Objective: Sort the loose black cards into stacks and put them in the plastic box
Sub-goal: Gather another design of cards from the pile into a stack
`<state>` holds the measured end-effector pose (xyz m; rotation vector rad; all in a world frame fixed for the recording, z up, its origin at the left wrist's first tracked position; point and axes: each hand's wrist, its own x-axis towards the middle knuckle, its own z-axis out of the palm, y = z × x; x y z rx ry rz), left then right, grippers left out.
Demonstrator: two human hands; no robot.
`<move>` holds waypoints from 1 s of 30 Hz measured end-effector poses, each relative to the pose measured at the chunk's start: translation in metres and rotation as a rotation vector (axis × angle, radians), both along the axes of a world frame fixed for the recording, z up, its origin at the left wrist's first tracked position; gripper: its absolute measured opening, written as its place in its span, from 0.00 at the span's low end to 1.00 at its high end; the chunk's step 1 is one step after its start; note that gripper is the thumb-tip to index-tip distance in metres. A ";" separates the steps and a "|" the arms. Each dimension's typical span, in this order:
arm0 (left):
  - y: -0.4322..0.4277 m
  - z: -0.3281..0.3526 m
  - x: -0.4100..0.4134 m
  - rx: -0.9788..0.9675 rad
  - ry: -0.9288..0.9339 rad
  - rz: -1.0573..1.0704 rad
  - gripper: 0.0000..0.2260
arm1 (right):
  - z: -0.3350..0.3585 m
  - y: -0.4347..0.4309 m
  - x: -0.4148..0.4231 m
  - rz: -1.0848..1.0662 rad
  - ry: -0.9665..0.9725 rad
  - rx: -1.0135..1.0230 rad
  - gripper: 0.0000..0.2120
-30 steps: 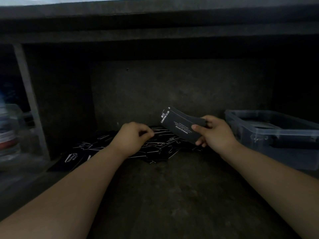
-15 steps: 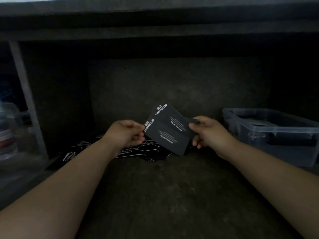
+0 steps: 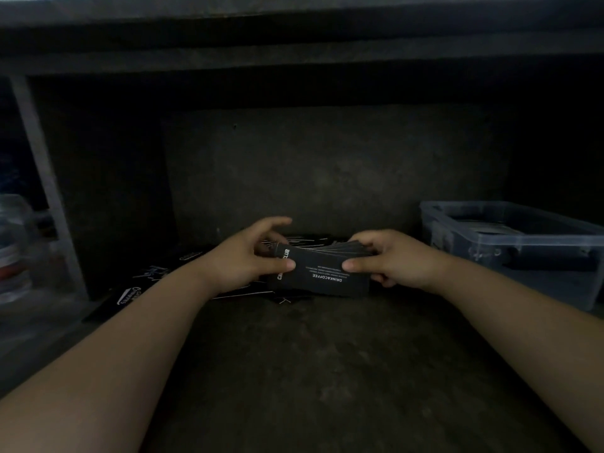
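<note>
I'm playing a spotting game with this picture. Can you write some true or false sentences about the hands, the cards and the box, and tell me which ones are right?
1. The left hand and the right hand both hold the stack of black cards. True.
2. The plastic box sits on the person's left. False: it is on the right, beside the right arm.
3. Loose cards lie scattered behind and to the left of the hands. True.
4. The stack of black cards is inside the plastic box. False: it is between the hands, apart from the box.
</note>
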<state>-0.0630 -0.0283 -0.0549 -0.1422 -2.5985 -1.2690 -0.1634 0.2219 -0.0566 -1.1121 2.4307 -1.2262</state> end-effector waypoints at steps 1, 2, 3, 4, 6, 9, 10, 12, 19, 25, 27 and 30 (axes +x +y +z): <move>0.001 -0.001 0.000 -0.007 -0.011 -0.043 0.25 | -0.001 0.000 0.001 0.003 -0.015 -0.007 0.07; 0.003 -0.002 0.001 -0.009 -0.023 -0.077 0.22 | -0.001 0.000 0.001 -0.012 -0.037 -0.024 0.10; 0.003 -0.002 0.000 -0.017 -0.031 -0.097 0.20 | -0.001 0.002 -0.001 -0.049 -0.061 -0.043 0.14; 0.004 -0.003 0.001 -0.019 -0.039 -0.100 0.18 | -0.001 0.004 -0.003 -0.105 -0.080 -0.058 0.16; 0.003 -0.004 0.001 0.001 -0.060 -0.090 0.16 | -0.002 0.011 -0.010 -0.237 -0.038 -0.061 0.14; 0.002 -0.005 0.000 0.089 -0.061 -0.079 0.15 | -0.008 0.019 -0.025 -0.378 0.128 -0.027 0.05; 0.002 -0.005 0.000 0.117 -0.049 -0.065 0.15 | -0.010 0.021 -0.028 -0.393 0.156 -0.012 0.03; 0.001 -0.004 -0.002 0.190 -0.025 -0.018 0.15 | -0.013 0.023 -0.035 -0.393 0.198 0.073 0.07; 0.000 -0.009 -0.006 0.413 -0.043 0.025 0.17 | -0.020 0.014 -0.028 -0.316 0.283 0.291 0.33; -0.004 -0.003 -0.007 0.678 0.099 0.118 0.15 | -0.025 0.006 -0.030 -0.312 0.434 0.219 0.17; -0.005 -0.003 -0.008 0.729 0.121 0.155 0.15 | -0.026 0.005 -0.032 -0.343 0.512 0.201 0.06; -0.005 -0.004 -0.008 0.766 0.127 0.167 0.16 | -0.025 0.005 -0.031 -0.334 0.559 0.225 0.06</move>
